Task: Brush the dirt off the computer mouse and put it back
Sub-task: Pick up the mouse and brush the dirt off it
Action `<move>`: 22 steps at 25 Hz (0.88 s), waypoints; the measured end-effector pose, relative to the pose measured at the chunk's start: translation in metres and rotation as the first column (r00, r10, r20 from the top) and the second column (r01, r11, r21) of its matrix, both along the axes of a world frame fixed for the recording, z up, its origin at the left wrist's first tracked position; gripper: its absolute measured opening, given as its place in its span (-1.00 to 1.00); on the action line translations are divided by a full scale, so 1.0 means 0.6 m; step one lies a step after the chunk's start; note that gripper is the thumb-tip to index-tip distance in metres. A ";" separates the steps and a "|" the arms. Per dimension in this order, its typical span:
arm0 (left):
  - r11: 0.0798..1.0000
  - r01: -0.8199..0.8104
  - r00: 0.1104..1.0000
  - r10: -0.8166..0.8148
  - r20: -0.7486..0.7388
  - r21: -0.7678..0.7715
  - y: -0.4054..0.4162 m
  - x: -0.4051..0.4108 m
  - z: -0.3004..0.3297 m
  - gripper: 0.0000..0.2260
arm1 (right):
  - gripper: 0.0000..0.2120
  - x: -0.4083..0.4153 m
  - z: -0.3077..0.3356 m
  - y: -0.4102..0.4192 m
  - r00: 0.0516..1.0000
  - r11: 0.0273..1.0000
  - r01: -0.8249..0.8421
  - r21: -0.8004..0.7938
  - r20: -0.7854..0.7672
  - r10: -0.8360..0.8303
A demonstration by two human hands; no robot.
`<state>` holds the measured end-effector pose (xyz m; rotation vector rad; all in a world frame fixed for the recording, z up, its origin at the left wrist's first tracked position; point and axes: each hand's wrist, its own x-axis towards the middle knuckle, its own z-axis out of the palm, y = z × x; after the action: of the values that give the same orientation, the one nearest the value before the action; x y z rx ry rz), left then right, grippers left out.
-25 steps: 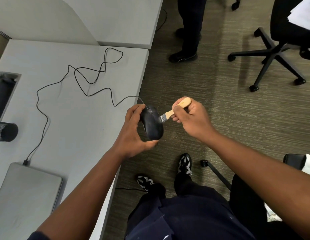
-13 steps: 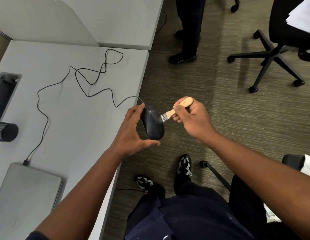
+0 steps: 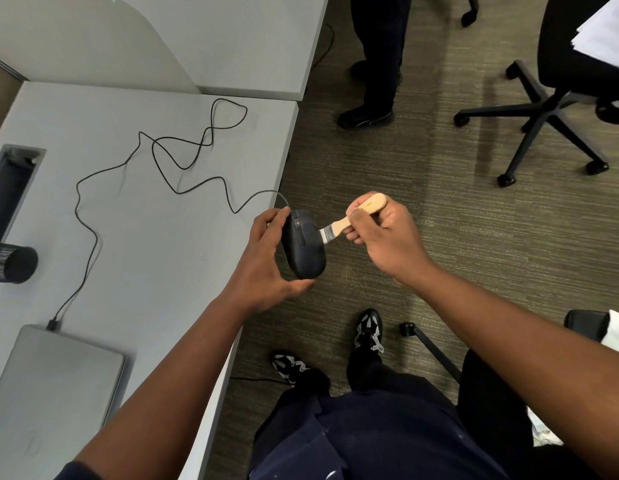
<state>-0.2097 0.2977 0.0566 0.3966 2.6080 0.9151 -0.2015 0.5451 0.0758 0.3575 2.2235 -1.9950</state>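
Just beyond the edge of the grey surface (image 3: 135,237), over the carpeted floor, the left hand (image 3: 263,261) holds a dark, smooth, rounded computer mouse (image 3: 303,247), fingers and thumb curled round its ends. To the mouse's right, the right hand (image 3: 387,237) grips a small brush (image 3: 349,220) by its pale wooden handle, bristles touching the mouse's side. Brushing looks to be under way; returning the mouse to the surface is not yet done. From the mouse a thin black cable (image 3: 155,157) loops across the matte surface to a grey laptop (image 3: 52,382).
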 end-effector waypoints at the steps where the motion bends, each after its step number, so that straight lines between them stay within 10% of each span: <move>1: 1.000 0.006 1.000 -0.006 0.004 0.002 0.001 0.000 0.000 0.15 | -0.81 0.000 0.000 0.000 1.000 1.000 -0.002 0.001 -0.003 0.002; 15: 0.998 -0.040 0.998 0.042 -0.039 0.042 -0.004 0.004 0.011 0.18 | -0.90 -0.015 0.006 0.019 0.984 0.997 0.066 -0.027 -0.164 -0.070; 22: 0.994 -0.087 0.995 0.091 -0.049 0.071 -0.004 0.002 0.010 0.18 | -0.86 -0.034 0.021 0.030 0.909 0.947 -0.264 0.183 -0.280 0.308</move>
<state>-0.2083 0.2954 0.0627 0.3283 2.6664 1.0394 -0.2220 0.5630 0.0881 -0.2754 2.4300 -1.8425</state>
